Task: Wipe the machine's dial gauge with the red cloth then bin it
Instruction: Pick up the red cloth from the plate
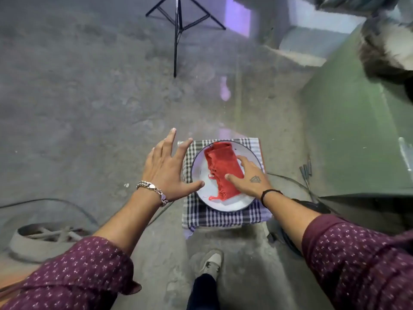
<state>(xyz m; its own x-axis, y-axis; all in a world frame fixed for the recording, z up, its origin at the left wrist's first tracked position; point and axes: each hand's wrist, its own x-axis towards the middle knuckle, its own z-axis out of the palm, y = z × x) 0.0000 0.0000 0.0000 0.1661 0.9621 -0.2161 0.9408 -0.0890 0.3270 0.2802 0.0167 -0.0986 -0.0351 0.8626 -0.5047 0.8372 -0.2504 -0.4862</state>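
A folded red cloth point(220, 167) lies in a white enamel plate point(202, 175) that rests on a checked cloth point(225, 218) over a low stand. My right hand point(250, 179) is over the cloth's right edge, thumb and fingers touching it, but a closed grip does not show. My left hand point(166, 167) hovers just left of the plate with fingers spread and nothing in it; its thumb tip reaches the plate's rim. No dial gauge or bin is visible.
A green machine body point(348, 130) stands at the right. A black tripod point(178, 25) is on the concrete floor ahead. Cables point(73, 206) run across the floor, a grey ring-shaped part point(29, 240) lies at lower left, and my shoe point(211, 261) is below the stand.
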